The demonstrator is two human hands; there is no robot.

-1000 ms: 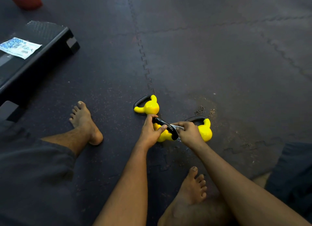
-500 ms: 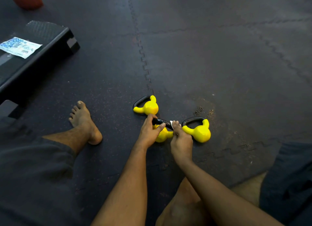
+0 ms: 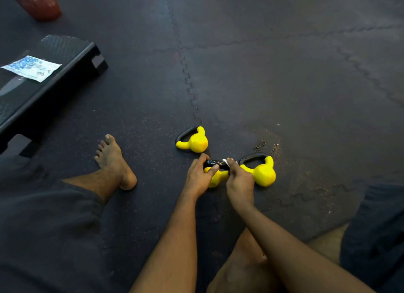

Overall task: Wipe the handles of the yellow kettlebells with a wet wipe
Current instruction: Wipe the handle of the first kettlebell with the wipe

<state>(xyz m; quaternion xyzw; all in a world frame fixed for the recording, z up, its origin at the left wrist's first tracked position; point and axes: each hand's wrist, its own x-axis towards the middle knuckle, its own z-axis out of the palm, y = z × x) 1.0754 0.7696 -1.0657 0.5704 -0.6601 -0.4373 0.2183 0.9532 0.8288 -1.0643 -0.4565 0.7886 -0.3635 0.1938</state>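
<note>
Three small yellow kettlebells with black handles lie on the dark floor mat. The middle kettlebell [image 3: 215, 178] is partly hidden under my hands. My left hand [image 3: 199, 176] grips the left end of its black handle [image 3: 215, 163]. My right hand [image 3: 239, 180] pinches a white wet wipe [image 3: 226, 161] against the right end of that handle. A second kettlebell [image 3: 195, 140] lies on its side just beyond my left hand. The third kettlebell [image 3: 263, 172] rests right of my right hand, touching it.
A black step bench [image 3: 50, 78] stands at the left with a blue-and-white wipes packet [image 3: 31, 68] on top. A red mesh bin [image 3: 37, 1] is at the far top left. My bare left foot [image 3: 115, 161] rests left of the kettlebells; my right knee sits below my arms.
My right hand slid left along the handle with the wipe and turned over it. My right foot has drawn back out of view, the knee now raised. My left hand stays put.
</note>
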